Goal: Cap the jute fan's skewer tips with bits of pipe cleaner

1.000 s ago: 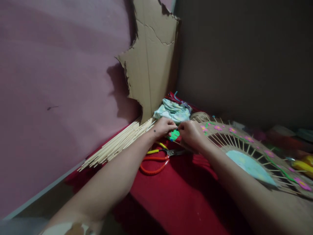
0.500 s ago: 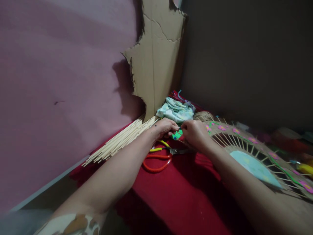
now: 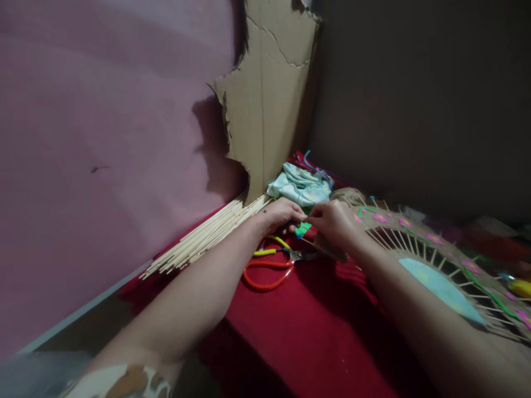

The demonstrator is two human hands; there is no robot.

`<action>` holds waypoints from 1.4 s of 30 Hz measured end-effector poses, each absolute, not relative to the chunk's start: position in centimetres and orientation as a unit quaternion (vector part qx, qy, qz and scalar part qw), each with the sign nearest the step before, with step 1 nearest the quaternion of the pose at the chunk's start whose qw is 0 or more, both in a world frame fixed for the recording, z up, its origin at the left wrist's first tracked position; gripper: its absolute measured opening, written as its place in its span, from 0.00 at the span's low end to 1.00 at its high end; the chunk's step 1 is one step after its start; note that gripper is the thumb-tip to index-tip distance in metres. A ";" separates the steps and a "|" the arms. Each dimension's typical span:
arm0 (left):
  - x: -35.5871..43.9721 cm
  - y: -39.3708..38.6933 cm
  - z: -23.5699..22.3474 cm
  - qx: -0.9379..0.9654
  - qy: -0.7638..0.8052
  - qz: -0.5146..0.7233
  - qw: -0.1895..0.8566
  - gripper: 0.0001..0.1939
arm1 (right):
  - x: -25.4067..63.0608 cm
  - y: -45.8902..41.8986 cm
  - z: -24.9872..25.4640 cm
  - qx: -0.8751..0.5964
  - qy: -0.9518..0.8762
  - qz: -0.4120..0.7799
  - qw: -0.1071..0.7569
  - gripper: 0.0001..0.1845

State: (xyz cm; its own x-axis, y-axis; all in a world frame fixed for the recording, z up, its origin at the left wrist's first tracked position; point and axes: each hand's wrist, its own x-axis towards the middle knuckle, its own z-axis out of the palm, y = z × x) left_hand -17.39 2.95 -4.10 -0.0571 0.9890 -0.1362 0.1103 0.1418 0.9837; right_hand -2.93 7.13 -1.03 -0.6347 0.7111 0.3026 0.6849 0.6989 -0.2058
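Observation:
My left hand (image 3: 282,214) and my right hand (image 3: 334,222) meet over the red cloth (image 3: 315,326), fingers pinched on a small green piece (image 3: 302,228) held between them. A thin stick runs under my right hand toward the woven round frame (image 3: 418,243), which has wooden spokes, pink flowers and a pale blue centre. Just below my hands lie yellow-handled pliers (image 3: 282,253) and orange-handled scissors (image 3: 265,275).
A bundle of thin bamboo sticks (image 3: 203,237) lies along the pink wall at left. Torn cardboard (image 3: 265,94) leans in the corner above a crumpled pale cloth (image 3: 301,188). A twine ball (image 3: 348,195) sits behind my right hand. Blurred coloured items lie at far right.
The view has shifted slightly. My hands have stayed together on the green piece, the right one now a little higher and further right.

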 end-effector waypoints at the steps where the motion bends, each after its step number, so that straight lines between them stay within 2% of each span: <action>1: -17.4 2.9 -4.1 0.482 0.574 0.444 0.491 0.07 | -3.0 7.1 -1.2 -0.384 -0.903 0.028 0.190 0.08; 13: -17.5 1.5 -2.6 0.526 0.585 0.394 0.475 0.10 | -3.1 7.0 -1.4 -0.366 -0.912 0.034 0.182 0.08; 16: -17.5 1.3 -2.4 0.533 0.597 0.388 0.456 0.09 | -3.0 6.9 -1.3 -0.373 -0.911 0.047 0.167 0.09; 22: -18.8 2.2 -3.2 0.584 0.611 0.363 0.392 0.04 | -3.1 6.9 -1.5 -0.368 -0.910 0.035 0.189 0.10; 26: -19.6 2.6 -3.0 0.642 0.666 0.303 0.230 0.04 | -3.1 7.0 -1.5 -0.380 -0.906 0.015 0.186 0.11; 30: -19.3 0.7 -1.0 0.600 0.759 0.244 -0.069 0.09 | -3.0 7.4 -1.4 -0.395 -0.898 0.019 0.194 0.12; 31: -19.0 -0.1 -0.3 0.591 0.764 0.229 -0.117 0.10 | -3.0 7.4 -1.4 -0.397 -0.896 0.021 0.195 0.12; 32: -18.7 -1.2 0.3 0.598 0.763 0.212 -0.126 0.10 | -2.9 7.5 -1.4 -0.400 -0.895 0.021 0.195 0.12; 36: -16.8 -5.4 0.7 0.684 0.728 0.050 0.017 0.10 | -2.9 7.5 -1.2 -0.406 -0.894 0.005 0.190 0.12; 38: -15.9 -6.9 -0.4 0.694 0.720 0.005 0.030 0.09 | -2.8 7.5 -1.2 -0.404 -0.895 0.004 0.190 0.12; 42: -15.1 -8.4 -2.5 0.711 0.703 0.005 -0.017 0.10 | -2.8 7.5 -1.1 -0.401 -0.898 0.009 0.181 0.13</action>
